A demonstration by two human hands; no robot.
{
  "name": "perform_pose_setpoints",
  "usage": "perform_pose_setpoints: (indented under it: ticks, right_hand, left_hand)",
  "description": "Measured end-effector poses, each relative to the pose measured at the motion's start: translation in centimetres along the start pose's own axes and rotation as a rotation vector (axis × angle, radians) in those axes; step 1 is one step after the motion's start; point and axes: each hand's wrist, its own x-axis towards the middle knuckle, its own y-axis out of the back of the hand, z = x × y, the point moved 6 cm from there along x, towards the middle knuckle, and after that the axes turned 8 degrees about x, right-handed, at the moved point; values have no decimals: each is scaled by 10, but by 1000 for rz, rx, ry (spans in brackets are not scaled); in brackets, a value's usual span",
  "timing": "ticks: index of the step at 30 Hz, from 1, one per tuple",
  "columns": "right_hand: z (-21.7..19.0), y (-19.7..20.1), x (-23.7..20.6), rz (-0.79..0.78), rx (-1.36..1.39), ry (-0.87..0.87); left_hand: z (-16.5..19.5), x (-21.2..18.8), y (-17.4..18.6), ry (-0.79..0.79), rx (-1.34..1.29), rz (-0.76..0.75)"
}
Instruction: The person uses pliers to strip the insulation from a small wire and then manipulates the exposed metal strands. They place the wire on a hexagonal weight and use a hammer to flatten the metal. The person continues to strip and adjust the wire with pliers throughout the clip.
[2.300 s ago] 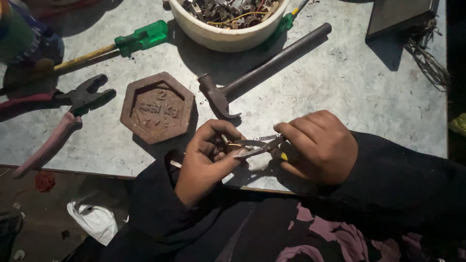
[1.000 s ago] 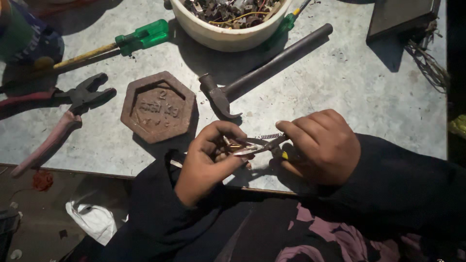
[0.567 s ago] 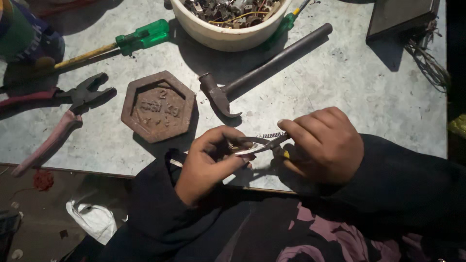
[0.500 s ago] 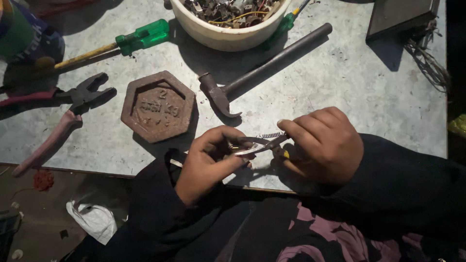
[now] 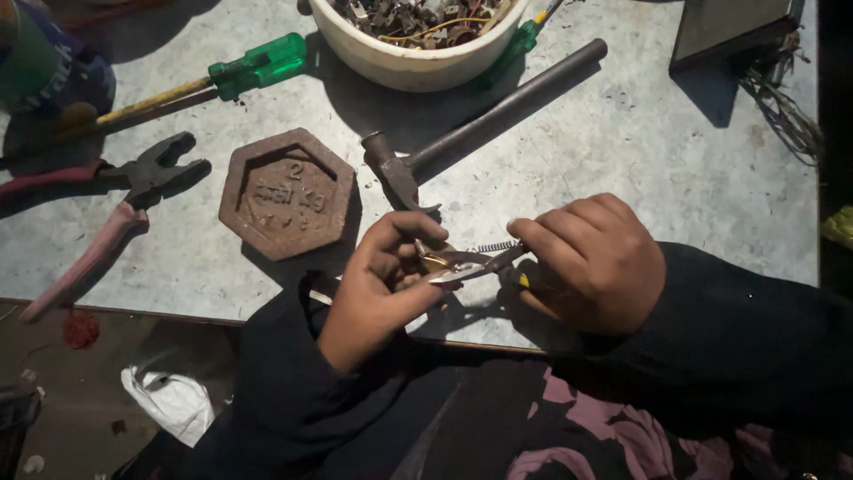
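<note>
Farthest out to the left of the left hand lie the red-handled pliers, jaws spread, flat on the worn grey metal tabletop. Above them, a green-handled screwdriver with a yellowish shaft rests at a slant. Just up and left of the left hand sits a rusty hexagonal iron weight, flat on the table and close to the wrist without touching it. Below the table edge, down and left of that hand, a crumpled white cloth lies on the floor.

The left hand is curled, thumb and fingertips pinched together on a small brass-coloured metal piece, held just above the table's near edge. Directly above this hand is a dark steel hammer with a long round handle, its head nearly at the fingers, its handle running up and right. Beyond the hammer stands a white bowl filled with scrap wire and metal bits.

Between the two hands, small spring-loaded pliers with a yellow-tipped handle reach from the right hand to the brass piece, the nose touching it. The right hand is closed in a fist around the pliers' handles. Up and right of it, a tangle of thin dark wire lies near the table corner.
</note>
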Motion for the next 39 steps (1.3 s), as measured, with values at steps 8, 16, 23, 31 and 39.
perform_pose_setpoints:
  ticks: [8,16,23,31,39]
  right_hand:
    - [-1,-2,2,-31,11,18]
    - [-5,1,2,26,24,41]
    - [1,-2,-6,19,84,58]
    - [3,3,-4,6,52,74]
    - [-3,7,0,95,28,75]
  left_hand:
    - [1,-1,4,-42,105,26]
    - [0,-4,3,-24,63,27]
    - [1,-1,0,-3,90,14]
    - [1,-1,-1,-31,79,47]
    - [2,-2,0,-23,-4,40]
